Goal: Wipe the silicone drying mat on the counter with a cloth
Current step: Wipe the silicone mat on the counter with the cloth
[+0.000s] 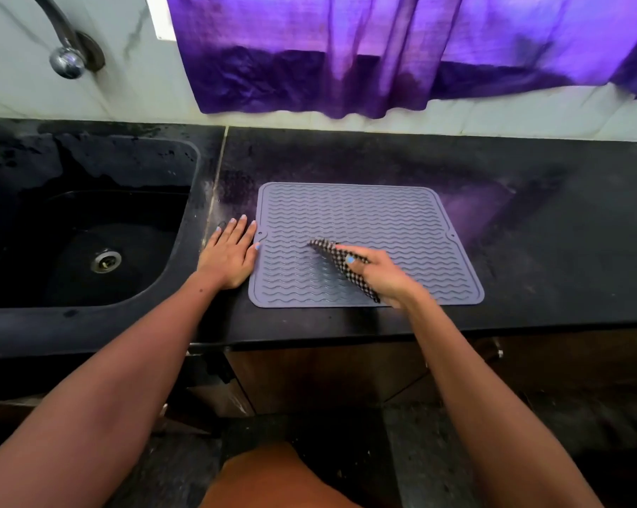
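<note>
Head view caught you mid-wipe: your right hand point(377, 275) pinched the checked cloth point(340, 264) against the grey silicone mat point(383, 214) lying flat on the black counter point(566, 232) beside the sink point(89, 251). Your left hand point(230, 256) lay flat, fingers straight, at the mat's left edge. Next, I judged, came strokes across the unwiped ridges.

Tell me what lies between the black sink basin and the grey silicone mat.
In the head view, the left hand rests flat on the black counter there, touching the mat.
</note>
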The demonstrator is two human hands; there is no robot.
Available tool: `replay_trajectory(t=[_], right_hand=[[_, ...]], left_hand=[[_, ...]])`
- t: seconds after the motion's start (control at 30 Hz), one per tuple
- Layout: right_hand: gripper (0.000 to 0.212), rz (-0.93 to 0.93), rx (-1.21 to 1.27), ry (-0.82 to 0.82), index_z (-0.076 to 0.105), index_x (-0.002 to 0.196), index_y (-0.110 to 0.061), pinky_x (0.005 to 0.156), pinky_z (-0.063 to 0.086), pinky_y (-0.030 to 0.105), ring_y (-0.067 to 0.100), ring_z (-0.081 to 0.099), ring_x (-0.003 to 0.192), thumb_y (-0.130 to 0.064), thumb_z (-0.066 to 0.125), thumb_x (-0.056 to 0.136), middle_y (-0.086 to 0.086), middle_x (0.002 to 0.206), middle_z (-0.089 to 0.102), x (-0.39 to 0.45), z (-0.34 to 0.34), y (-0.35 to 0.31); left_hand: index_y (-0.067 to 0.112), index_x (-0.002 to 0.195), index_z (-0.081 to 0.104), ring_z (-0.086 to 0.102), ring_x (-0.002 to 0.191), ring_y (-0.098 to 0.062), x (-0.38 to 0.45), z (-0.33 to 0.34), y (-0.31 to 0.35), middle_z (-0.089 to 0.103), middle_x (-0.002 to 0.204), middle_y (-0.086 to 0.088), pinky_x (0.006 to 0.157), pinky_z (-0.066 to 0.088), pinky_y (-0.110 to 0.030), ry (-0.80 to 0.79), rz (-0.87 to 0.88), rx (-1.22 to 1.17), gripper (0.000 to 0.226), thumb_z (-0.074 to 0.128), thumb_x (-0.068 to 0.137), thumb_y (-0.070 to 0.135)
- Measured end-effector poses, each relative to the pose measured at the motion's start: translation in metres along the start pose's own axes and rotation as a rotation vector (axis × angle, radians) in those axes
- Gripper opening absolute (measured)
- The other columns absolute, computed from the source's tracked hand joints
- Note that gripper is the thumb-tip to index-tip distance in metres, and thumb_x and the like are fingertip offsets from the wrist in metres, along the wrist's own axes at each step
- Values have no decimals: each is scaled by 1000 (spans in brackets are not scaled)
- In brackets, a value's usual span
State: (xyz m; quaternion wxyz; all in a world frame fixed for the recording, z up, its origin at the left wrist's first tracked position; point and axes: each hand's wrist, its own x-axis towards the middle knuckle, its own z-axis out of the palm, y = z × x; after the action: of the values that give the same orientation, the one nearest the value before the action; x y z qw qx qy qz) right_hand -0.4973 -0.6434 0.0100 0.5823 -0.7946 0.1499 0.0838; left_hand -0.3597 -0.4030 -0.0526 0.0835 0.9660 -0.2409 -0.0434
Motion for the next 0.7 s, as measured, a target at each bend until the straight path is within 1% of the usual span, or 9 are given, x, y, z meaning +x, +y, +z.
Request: replay_trajectory(t=[0.03,0.07,0.17,0.23,0.3,0.43,0.57,0.63,0.7], right_hand=[[38,-4,83,25,54,131,-19,95,42,31,23,53,114,-6,41,98,10,140,50,1,-1,-5],[38,-50,46,47,53,131,-19,94,42,29,21,52,114,-5,41,98,8,140,50,0,1,-9],[46,-247,-358,-50,51,133,-27,105,40,36,24,44,131,-2,45,94,1,146,42,-6,20,-13],[52,-334,-584,-175,49,134,-30,117,24,42,19,26,142,2,46,93,-3,150,36,-5,32,-4],[55,-377,-736,-220,47,136,-29,119,17,40,14,18,145,4,43,92,-7,153,28,-8,41,5],[58,-479,-805,-142,40,141,-28,117,10,28,15,14,146,3,41,92,-7,155,23,-18,47,21],[59,-512,-859,-85,39,142,-28,113,2,19,15,15,146,4,38,92,-5,155,24,-22,49,21],[60,-491,-813,-93,43,139,-27,114,3,19,14,17,145,7,38,91,-5,154,26,-20,50,19],[57,-364,-636,-167,50,135,-26,117,11,25,12,22,143,8,41,91,-6,151,32,-13,45,12]], left_hand=[[18,149,4,-4,145,-16,0,0,0,-2,158,-2,118,-3,-37,5,0,-1,55,14,100,40],[18,149,5,-4,145,-16,-1,0,0,-2,158,-2,118,-3,-37,11,-1,-1,55,14,100,40],[18,149,6,-3,145,-15,-2,1,1,0,158,-2,118,-3,-36,25,0,-13,54,14,100,39],[18,149,6,-3,145,-15,-2,1,1,0,158,-2,118,-3,-36,28,0,-22,54,14,100,39],[18,149,6,-3,145,-15,-2,1,1,0,158,-2,118,-3,-36,28,-2,-22,54,14,100,40],[19,149,5,-4,145,-14,-2,2,1,-1,158,-2,118,-4,-35,31,-5,-6,55,13,99,41],[19,149,6,-4,145,-14,-3,0,3,-1,158,-2,118,-4,-35,34,-11,-6,55,13,99,41],[18,149,6,-3,145,-15,-4,0,5,0,158,-2,118,-4,-35,36,-12,-11,55,13,100,40],[18,149,5,-4,145,-16,-5,-2,5,-1,158,-2,118,-5,-36,20,-13,-13,54,14,100,40]])
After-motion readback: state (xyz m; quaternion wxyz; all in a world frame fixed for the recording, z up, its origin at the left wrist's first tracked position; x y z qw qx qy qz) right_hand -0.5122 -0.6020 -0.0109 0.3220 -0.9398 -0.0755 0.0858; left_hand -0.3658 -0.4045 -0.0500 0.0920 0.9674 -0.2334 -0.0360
